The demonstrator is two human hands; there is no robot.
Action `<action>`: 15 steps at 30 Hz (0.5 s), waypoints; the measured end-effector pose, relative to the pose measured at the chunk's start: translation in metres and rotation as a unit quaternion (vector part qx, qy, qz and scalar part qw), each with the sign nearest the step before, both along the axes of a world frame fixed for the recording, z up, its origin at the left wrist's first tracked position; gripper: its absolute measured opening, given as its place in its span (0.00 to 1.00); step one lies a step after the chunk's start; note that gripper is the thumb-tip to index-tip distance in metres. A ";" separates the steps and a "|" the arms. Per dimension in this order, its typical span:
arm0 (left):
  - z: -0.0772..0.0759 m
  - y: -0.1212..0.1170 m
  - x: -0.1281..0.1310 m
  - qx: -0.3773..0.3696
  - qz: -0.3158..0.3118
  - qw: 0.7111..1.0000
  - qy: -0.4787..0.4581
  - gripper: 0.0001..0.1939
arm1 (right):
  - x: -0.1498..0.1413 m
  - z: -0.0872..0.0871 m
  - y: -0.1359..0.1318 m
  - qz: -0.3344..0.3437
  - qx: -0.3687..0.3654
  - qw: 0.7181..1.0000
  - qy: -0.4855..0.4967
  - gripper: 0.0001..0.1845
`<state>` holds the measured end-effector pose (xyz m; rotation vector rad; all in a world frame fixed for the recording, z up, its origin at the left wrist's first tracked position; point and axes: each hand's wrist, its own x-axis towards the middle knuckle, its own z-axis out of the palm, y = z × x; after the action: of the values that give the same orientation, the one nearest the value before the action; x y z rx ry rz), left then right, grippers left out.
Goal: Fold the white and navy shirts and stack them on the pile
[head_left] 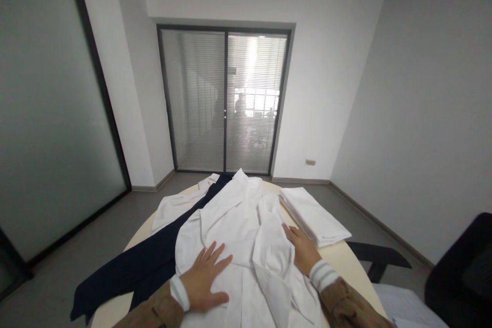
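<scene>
A white shirt lies spread on a round pale table, collar pointing away from me. My left hand rests flat on its lower left part, fingers spread. My right hand presses flat on the shirt's right edge, beside a fold of fabric. Neither hand grips anything. Under the shirt, to the left, lies a dark navy garment that hangs off the table's left edge.
A stack of folded white cloths sits at the table's right. Another white garment lies at the far left. A black chair stands at right. Glass sliding doors with blinds face me.
</scene>
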<state>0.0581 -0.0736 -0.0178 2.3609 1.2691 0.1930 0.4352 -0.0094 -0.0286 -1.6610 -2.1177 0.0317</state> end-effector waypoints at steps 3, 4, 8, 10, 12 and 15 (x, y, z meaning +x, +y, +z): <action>0.016 -0.003 -0.002 -0.029 -0.007 0.999 0.030 0.47 | 0.010 0.007 0.002 -0.037 0.035 0.998 0.044 0.27; 0.026 -0.001 -0.002 -0.030 -0.004 0.999 0.038 0.42 | 0.012 0.012 0.002 -0.048 0.048 0.996 0.058 0.26; 0.067 0.024 0.003 0.084 0.061 0.995 0.011 0.19 | 0.012 0.034 -0.001 -0.053 0.060 0.992 0.094 0.23; 0.077 0.045 0.007 0.188 0.079 0.979 0.017 0.15 | 0.007 0.043 0.001 -0.056 0.047 0.993 0.093 0.22; 0.078 0.069 0.009 0.248 0.113 0.961 0.046 0.15 | 0.001 0.050 0.006 -0.072 0.030 0.993 0.086 0.20; 0.070 0.100 0.010 0.270 0.153 0.946 0.094 0.17 | -0.007 0.057 0.020 -0.109 0.005 0.992 0.065 0.18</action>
<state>0.0680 0.0262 0.0518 2.6570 1.8741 0.4750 0.4277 0.0102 0.0286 -1.8239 -1.8280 0.0604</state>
